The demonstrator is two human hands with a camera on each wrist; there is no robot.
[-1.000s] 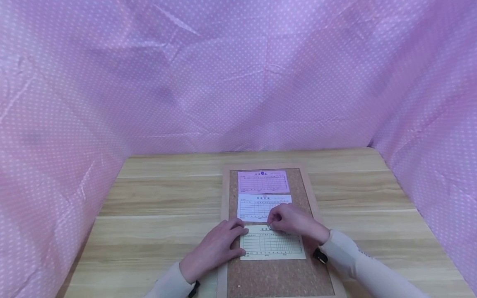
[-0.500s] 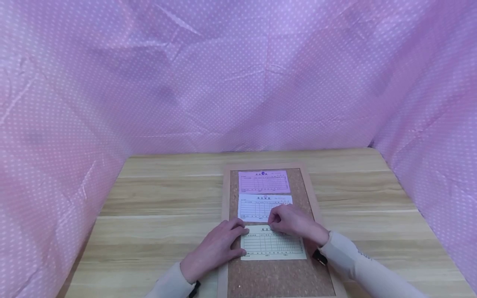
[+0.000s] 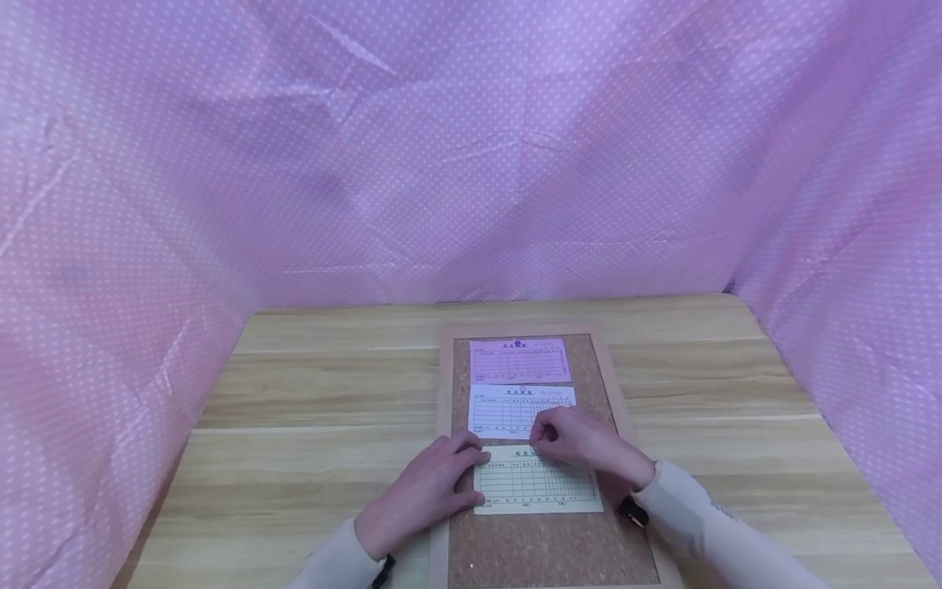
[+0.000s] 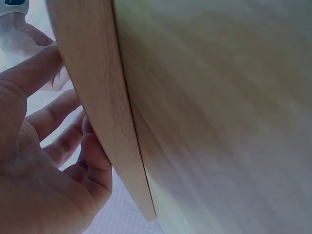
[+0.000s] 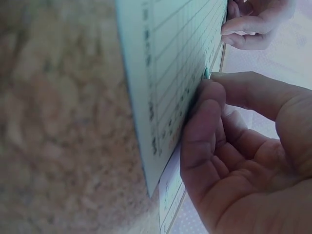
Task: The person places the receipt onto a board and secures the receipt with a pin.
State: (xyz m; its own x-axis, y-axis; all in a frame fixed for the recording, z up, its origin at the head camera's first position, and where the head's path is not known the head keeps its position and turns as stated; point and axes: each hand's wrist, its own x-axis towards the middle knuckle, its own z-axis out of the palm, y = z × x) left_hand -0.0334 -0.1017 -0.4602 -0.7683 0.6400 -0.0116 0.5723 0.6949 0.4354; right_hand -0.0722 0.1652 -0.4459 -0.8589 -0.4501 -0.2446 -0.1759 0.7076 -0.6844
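A pale yellow-green receipt slip (image 3: 540, 487) lies on a framed corkboard (image 3: 552, 548). My left hand (image 3: 430, 495) rests on the slip's left edge, thumb and fingers spread apart. The left wrist view shows that same hand (image 4: 53, 146) beside the board's wooden frame. At the slip's top edge my right hand (image 3: 577, 438) pinches a small green pushpin (image 5: 206, 73) between thumb and index finger. Most of the pin is hidden by the fingertips. Above this slip are a white slip (image 3: 500, 413) and a pink-purple slip (image 3: 515, 368), each with a pin at its top.
The corkboard sits on a wood-grain table (image 3: 316, 384). A pink polka-dot cloth (image 3: 441, 164) hangs behind and at both sides. A tiny pale speck (image 3: 472, 565) lies on the lower cork.
Both hands stay almost where they were. The right fingers have shifted very slightly at the slip's top edge. The slips have not visibly moved on the board.
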